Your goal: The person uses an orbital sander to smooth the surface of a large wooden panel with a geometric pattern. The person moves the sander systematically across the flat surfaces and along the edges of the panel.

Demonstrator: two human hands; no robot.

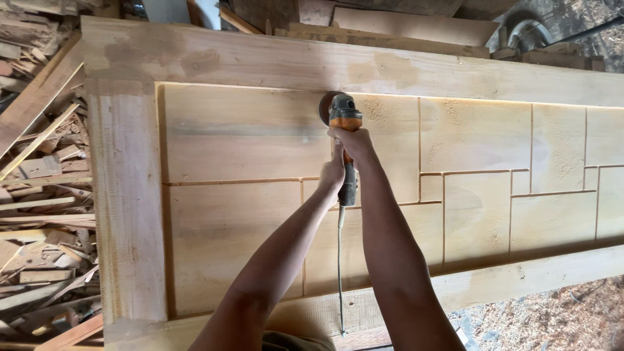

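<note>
Angle grinder (344, 140), orange-bodied: lying disc-down on the upper recessed panel of the wooden door (260, 65). Right hand (354, 140) is closing its grip round the body, left hand (333, 174) round the handle. Sanding step judged underway; next pass needing level, steady pressure. Cord (338, 273) is trailing between the forearms.

Big pale wooden door panel (214, 214) lies flat, fills most of view; grooved rectangles cut in face. Orange angle grinder (343, 130) rests w/ disc on it near top rail. Offcut pile (42, 195) on floor at left, sawdust (552, 318) lower right.
</note>
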